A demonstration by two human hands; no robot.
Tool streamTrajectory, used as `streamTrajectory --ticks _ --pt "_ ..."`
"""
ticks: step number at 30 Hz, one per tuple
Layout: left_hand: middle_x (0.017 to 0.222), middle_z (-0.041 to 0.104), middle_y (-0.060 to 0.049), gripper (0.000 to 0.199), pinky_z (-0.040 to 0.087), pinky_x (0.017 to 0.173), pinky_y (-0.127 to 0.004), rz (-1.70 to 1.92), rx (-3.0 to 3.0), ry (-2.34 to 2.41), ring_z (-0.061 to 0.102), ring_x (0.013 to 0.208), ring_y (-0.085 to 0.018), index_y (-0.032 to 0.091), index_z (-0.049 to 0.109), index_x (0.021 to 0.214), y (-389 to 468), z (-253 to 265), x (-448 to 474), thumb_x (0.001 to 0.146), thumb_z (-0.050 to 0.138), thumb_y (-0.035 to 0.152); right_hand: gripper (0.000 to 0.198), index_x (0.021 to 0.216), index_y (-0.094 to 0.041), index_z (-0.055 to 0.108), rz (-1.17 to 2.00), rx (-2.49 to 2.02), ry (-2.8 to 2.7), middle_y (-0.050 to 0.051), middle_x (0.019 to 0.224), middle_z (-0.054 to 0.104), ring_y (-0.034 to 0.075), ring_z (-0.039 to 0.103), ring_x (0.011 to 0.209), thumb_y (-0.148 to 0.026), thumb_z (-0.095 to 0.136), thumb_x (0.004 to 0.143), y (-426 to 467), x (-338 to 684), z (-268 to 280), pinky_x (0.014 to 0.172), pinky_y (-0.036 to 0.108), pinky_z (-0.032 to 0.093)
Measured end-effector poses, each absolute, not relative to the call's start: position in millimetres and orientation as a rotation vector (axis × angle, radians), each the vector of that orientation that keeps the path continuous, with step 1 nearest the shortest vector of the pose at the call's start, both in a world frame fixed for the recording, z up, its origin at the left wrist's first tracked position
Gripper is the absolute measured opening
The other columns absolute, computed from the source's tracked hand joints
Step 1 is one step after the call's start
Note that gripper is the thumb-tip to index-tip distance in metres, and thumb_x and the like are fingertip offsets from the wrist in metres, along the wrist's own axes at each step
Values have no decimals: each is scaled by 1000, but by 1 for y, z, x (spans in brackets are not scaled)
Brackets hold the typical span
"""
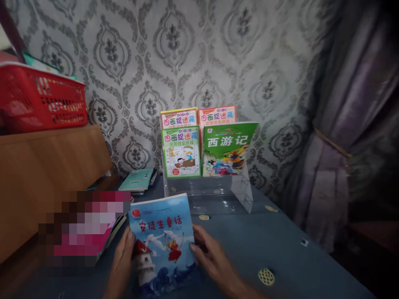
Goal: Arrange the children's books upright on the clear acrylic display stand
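Observation:
A blue picture book [163, 249] with a red-roofed tower and a figure in red on its cover is held upright, tilted slightly, cover toward me. My left hand [123, 253] grips its left edge. On the opposite edge, my right hand [210, 253] holds it with the thumb in front and the fingers partly hidden behind. Beyond the book stands a clear acrylic rack [241, 191]. Its tiers carry a green-covered book [230, 149] on the right, a green-bordered book [181, 153] on the left, and two more books partly hidden behind them.
To the left, a pixelated pink stack [90, 228] lies beside a wooden panel [50, 166] with a red plastic basket [43, 97] on top. Teal booklets [137, 180] rest near the patterned wall. A curtain [336, 166] hangs at right, beside the dark blue cloth [280, 245].

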State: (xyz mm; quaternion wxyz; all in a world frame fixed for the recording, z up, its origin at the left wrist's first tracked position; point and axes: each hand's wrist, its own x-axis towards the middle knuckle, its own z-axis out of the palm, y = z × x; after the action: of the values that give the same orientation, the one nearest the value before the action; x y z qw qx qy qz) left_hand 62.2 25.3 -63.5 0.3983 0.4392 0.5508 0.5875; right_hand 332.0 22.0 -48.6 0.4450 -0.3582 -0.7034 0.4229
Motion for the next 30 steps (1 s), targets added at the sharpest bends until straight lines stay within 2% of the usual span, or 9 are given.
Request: streamTrajectory --ticks 3,5,8,10,12,18,26,30 --pt "121 73 -5 52 44 112 -44 1418 1327 1529 49 137 -33 31 72 110 33 -59 43 72 69 67 45 126 -23 59 1013 -869 -1746 8 96 69 23 66 83 -55 46 97 23 332 -45 70 34 56" --pt "112 75 -6 52 50 105 -42 1347 1452 1513 56 129 -33 30 73 104 38 -52 37 71 68 69 44 122 -23 61 985 -838 -1752 9 100 70 24 67 88 -55 47 96 26 332 -42 76 36 56" --pt "77 71 -4 51 58 75 -36 1291 1548 1508 69 87 -29 26 71 84 42 -34 40 76 58 75 42 122 -21 61 981 -794 -1747 9 102 70 24 67 91 -53 48 96 32 332 -34 76 35 56" --pt "59 61 -1 57 52 55 -33 1273 1582 1525 60 59 -23 25 67 76 43 -17 49 75 54 81 40 123 -21 60 935 -797 -1759 9 101 70 23 67 90 -49 47 97 38 333 -24 74 33 55" --pt "53 55 1 62 46 47 -31 1296 1628 1527 52 48 -19 24 64 73 47 5 60 72 52 85 36 123 -22 59 839 -805 -1799 8 101 70 22 67 90 -45 47 98 47 336 -10 76 32 55" --pt "55 55 2 60 48 49 -28 1428 1808 1431 55 49 -17 23 51 66 77 72 85 76 49 81 30 123 -22 55 550 -792 -1859 7 103 69 23 65 95 -31 49 95 89 349 42 85 35 52" --pt "56 55 3 46 52 48 -28 1551 1922 1284 57 50 -16 22 51 71 128 113 101 80 53 68 30 120 -21 50 283 -872 -1860 2 84 60 20 58 77 -20 47 90 143 365 81 71 31 48" --pt "54 55 2 39 53 47 -29 1590 1946 1265 59 48 -17 22 50 69 157 135 107 85 50 58 29 118 -20 48 182 -885 -1865 1 81 58 20 57 77 -20 47 88 164 370 108 72 31 46"
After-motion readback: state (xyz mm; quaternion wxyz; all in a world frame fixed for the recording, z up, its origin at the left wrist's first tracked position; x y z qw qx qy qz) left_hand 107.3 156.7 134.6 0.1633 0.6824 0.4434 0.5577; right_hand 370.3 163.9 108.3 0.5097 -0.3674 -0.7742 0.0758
